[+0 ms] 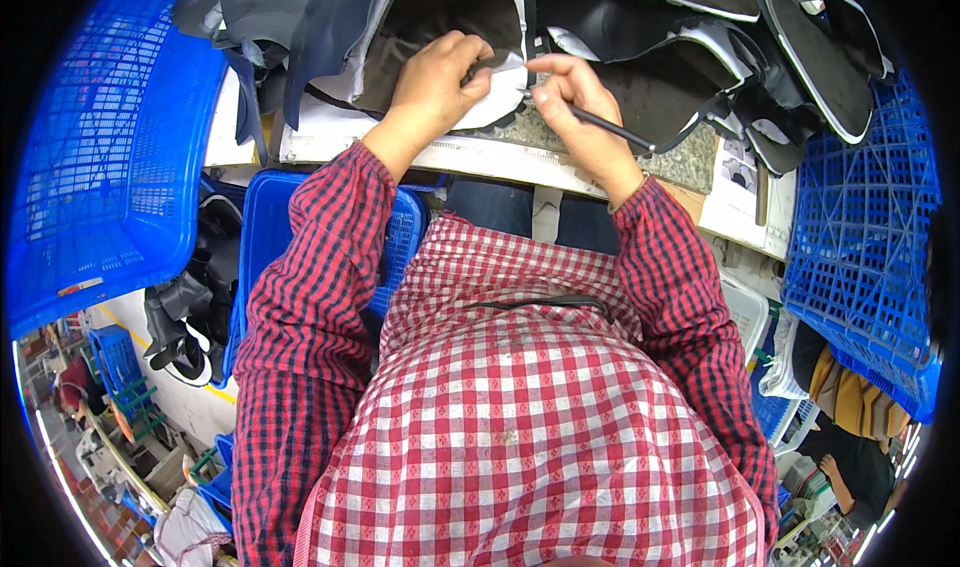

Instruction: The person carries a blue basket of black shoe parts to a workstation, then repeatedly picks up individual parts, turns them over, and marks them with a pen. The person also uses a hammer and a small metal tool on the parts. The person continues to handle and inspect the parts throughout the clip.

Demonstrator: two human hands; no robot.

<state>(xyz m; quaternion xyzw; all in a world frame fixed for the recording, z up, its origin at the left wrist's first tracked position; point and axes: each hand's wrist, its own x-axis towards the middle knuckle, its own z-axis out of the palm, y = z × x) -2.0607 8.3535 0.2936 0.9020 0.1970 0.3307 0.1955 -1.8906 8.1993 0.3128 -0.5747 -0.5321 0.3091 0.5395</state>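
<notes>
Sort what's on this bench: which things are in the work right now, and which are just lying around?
In hand:
left hand pressing the grey-and-white cut piece
right hand holding the dark pen-like tool

Lying about:
pile of dark cut pieces
blue baskets
long ruler at the bench edge

Two hands are showing: left hand (437,79), right hand (580,102). One dark pen-like tool (612,127) is sitting in the right hand. Three blue plastic crates are showing: far left (100,147), near left (265,217), right (860,237) (smaller ones lower left are too blurred). Dark cut pieces (700,27) are piling up far across, too overlapped for counting.
</notes>
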